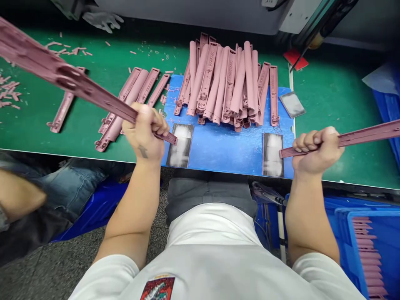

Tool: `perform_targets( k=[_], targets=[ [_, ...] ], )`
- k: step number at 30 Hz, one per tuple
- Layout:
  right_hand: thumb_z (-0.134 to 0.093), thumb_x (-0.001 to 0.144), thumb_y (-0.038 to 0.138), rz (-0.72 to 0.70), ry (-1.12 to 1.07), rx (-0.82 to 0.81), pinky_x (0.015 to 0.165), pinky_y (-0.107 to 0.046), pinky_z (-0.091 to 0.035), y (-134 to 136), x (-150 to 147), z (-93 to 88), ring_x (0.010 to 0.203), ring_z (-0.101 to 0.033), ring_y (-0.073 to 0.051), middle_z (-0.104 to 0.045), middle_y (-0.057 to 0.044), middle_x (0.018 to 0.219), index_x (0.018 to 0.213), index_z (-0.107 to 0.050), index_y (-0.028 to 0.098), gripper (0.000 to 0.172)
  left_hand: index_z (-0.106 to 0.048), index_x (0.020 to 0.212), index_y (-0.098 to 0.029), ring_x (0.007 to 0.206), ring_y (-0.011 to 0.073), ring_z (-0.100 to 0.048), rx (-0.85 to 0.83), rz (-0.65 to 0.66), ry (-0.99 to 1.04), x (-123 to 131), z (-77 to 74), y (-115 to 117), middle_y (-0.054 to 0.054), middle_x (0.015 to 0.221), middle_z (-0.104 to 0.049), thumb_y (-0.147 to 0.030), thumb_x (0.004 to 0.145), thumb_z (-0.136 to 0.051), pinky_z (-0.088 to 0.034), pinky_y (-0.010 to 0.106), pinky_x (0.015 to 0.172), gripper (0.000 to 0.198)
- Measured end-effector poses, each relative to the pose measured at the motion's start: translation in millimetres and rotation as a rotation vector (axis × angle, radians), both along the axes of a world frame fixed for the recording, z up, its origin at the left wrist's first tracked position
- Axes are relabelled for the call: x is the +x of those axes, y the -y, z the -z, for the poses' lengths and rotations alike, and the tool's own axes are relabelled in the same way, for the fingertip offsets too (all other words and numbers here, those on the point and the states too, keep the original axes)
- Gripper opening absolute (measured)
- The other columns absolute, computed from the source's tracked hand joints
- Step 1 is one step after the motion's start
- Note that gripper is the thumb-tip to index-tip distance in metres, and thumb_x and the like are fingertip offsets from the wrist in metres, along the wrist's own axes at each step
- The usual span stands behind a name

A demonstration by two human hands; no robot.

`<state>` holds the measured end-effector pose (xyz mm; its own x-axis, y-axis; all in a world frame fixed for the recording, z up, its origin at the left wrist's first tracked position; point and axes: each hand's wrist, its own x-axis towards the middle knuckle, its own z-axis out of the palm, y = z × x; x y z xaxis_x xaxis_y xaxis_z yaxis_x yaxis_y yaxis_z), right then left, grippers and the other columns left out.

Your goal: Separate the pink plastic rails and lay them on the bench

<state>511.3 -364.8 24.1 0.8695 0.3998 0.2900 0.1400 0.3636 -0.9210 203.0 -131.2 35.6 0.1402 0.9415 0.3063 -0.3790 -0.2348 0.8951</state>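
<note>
My left hand [146, 131] is closed round a long pink plastic part [71, 79], whose far end reaches out past the upper left of the view. Its short end points at a dark sanding pad [180, 146] with a whitened face. On the other side, my right hand [318, 150] grips another pink plastic part [368, 132] that runs off the right edge. The near end of that part lies over or close to a second whitened sanding pad [273, 155]; whether they touch I cannot tell. Both pads rest on a blue plastic sheet [225, 152].
Behind the pads lies a heap of pink parts [225, 79]. Several more pink parts [137, 91] and small scraps [9, 89] are on the green table [103, 54]. A grey block [292, 104] sits at right, a blue crate [350, 250] below. Another person's leg [68, 183] is at left.
</note>
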Motion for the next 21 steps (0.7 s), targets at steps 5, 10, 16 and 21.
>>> perform_targets(
  k=[5,10,16,21],
  targets=[
    [-0.069,0.102,0.052,0.081,-0.109,0.042,0.044,-0.026,-0.01,-17,17,10.0,0.046,-0.005,-0.007,-0.011,0.013,0.055,0.066,-0.032,0.029,0.056,-0.03,0.061,-0.024,0.046,0.0095,-0.013,-0.053,0.107,0.034,21,15.7,-22,-0.005,0.056,-0.015,-0.035,0.107,-0.062,-0.014,0.029,0.047,0.057],
    [-0.063,0.109,0.055,0.182,-0.126,0.076,0.045,-0.028,-0.011,-24,36,20.0,0.051,-0.003,-0.009,-0.007,0.013,0.062,0.073,-0.024,0.03,0.058,-0.023,0.064,-0.026,0.048,0.0117,-0.004,-0.157,-0.005,0.031,32,12.8,-36,-0.006,0.059,-0.011,-0.028,0.106,-0.047,-0.01,0.03,0.048,0.049],
    [-0.079,0.091,0.092,0.183,-0.119,-0.036,0.048,-0.035,-0.014,-18,36,18.4,0.059,-0.004,-0.013,-0.006,0.011,0.063,0.074,-0.021,0.031,0.086,-0.021,0.065,-0.028,0.048,0.0083,-0.003,-0.139,-0.097,-0.022,28,11.6,-38,-0.007,0.057,-0.006,-0.047,0.085,-0.057,-0.008,0.028,0.049,0.046],
    [-0.08,0.084,0.096,0.169,-0.093,-0.14,0.048,-0.034,-0.014,-12,41,21.7,0.057,-0.005,-0.013,-0.004,0.011,0.062,0.074,-0.019,0.031,0.089,-0.021,0.07,-0.026,0.051,0.0079,-0.009,-0.19,-0.092,-0.122,22,11.6,-36,-0.006,0.062,-0.009,-0.052,0.084,-0.073,-0.015,0.028,0.051,0.06]
  ],
)
